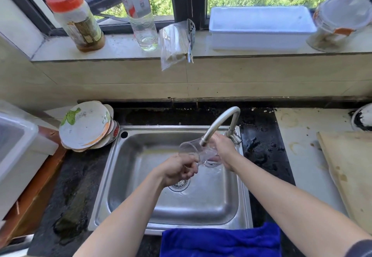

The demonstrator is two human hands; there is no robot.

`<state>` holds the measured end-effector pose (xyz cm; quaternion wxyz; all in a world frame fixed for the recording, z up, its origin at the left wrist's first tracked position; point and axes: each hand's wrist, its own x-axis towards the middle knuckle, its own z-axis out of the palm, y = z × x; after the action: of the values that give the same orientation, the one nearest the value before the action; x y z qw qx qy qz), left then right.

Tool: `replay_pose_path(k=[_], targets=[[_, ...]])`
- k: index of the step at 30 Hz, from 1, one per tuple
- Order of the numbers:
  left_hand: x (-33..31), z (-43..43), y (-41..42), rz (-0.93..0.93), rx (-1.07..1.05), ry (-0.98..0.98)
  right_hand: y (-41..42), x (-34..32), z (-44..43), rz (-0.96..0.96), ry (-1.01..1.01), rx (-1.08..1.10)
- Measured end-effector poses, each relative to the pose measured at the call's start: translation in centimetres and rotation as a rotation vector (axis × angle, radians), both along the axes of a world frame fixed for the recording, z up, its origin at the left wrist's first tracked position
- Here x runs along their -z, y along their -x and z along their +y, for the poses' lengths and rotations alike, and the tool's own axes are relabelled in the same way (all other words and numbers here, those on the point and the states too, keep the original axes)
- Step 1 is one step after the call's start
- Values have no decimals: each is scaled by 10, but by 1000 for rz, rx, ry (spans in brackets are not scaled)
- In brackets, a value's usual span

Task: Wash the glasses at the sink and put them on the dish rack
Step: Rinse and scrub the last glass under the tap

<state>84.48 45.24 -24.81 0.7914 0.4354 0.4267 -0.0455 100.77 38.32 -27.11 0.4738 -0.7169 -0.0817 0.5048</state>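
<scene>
A clear glass mug [193,150] lies on its side over the steel sink [141,176], right under the spout of the curved tap [219,123]. My left hand [178,169] grips the mug's handle, fingers curled round it. My right hand [223,148] wraps round the mug's base from the right, near the tap's stem. The mug's mouth points to the left. Water ripples on the sink floor around the drain [179,184].
A stack of plates [86,125] leans at the sink's back left corner. A white bin [18,146] stands far left. A blue cloth [221,240] hangs over the front edge. A wooden board [350,172] lies on the right. Bottles, a jar and a white box [261,27] line the window sill.
</scene>
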Motion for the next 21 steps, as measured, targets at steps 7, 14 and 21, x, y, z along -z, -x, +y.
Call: replay_pose_path(k=[7, 14, 21], targets=[[-4, 15, -6, 128, 49, -519, 8, -22, 2, -193, 90, -79], [14, 4, -8, 204, -186, -473, 41, -7, -19, -582, -170, -352], [14, -3, -11, 217, -295, -243, 43, -7, -18, -942, -217, -378]])
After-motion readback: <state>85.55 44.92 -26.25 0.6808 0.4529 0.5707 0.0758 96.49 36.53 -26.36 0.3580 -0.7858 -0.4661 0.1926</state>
